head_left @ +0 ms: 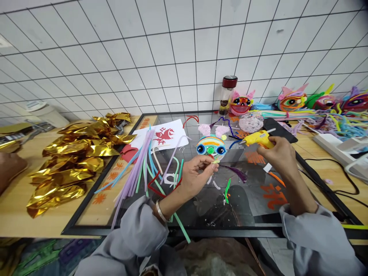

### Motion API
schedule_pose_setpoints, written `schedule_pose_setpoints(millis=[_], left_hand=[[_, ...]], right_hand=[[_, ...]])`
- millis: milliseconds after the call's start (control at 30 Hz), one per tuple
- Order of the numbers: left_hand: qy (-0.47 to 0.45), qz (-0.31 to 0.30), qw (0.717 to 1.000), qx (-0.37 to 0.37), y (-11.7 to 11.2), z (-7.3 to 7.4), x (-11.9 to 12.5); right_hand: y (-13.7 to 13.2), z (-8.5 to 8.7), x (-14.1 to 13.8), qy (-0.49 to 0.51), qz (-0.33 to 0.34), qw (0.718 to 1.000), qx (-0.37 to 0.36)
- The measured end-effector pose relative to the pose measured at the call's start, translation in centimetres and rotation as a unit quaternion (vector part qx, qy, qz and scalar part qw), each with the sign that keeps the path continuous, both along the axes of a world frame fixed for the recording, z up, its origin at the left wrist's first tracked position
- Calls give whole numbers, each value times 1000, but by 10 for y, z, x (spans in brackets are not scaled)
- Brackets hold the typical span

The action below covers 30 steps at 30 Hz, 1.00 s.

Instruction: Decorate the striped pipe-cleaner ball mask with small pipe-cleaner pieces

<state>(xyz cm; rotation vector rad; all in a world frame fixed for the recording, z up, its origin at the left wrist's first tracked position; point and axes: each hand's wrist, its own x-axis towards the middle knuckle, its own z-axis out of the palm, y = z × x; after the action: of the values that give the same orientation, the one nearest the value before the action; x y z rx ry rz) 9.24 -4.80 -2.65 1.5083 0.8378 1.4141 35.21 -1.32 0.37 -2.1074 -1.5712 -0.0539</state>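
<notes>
My left hand [197, 174] is closed in a pinch on a small pale-green bit [215, 161], held just below a striped pipe-cleaner head [211, 145] with blue eyes and pink ears. My right hand [276, 153] is wrapped round a yellow hot glue gun [258, 138]; its nozzle points left toward the striped head. Both hands hover over a black-framed glass panel [92, 199] on the wooden table. A bracelet sits on my left wrist.
Loose pipe cleaners [138, 168] fan out at the panel's left, beside a white sheet with a red paper-cut [165, 136]. Crumpled gold foil [77, 157] lies further left. A red-lidded jar [227, 96], finished masks [291, 99] and a power strip [336, 147] stand behind and right. Another person's hand [10, 168] shows at the far left.
</notes>
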Motion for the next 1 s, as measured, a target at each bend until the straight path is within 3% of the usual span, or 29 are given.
schedule_pose_setpoints(millis=[133, 267, 367, 533, 700, 833, 933, 1000], left_hand=[[60, 39, 993, 96, 1, 1, -1], [110, 81, 966, 221, 3, 4, -3], [130, 86, 954, 258, 4, 3, -4], [121, 53, 976, 175, 2, -1, -3], [74, 6, 996, 50, -2, 0, -1], [65, 7, 997, 36, -4, -1, 1], [56, 12, 998, 37, -4, -3, 2], [54, 16, 998, 43, -4, -5, 2]], right_hand=[[-2, 1, -5, 67, -43, 993, 92], [-7, 0, -17, 136, 19, 970, 202], [-14, 3, -30, 249, 79, 939, 224], [-19, 6, -40, 360, 120, 889, 255], [-15, 4, -36, 369, 112, 881, 273], [-17, 2, -41, 378, 141, 875, 268], [-18, 2, -41, 363, 149, 883, 256], [-17, 3, -36, 318, 124, 915, 215]])
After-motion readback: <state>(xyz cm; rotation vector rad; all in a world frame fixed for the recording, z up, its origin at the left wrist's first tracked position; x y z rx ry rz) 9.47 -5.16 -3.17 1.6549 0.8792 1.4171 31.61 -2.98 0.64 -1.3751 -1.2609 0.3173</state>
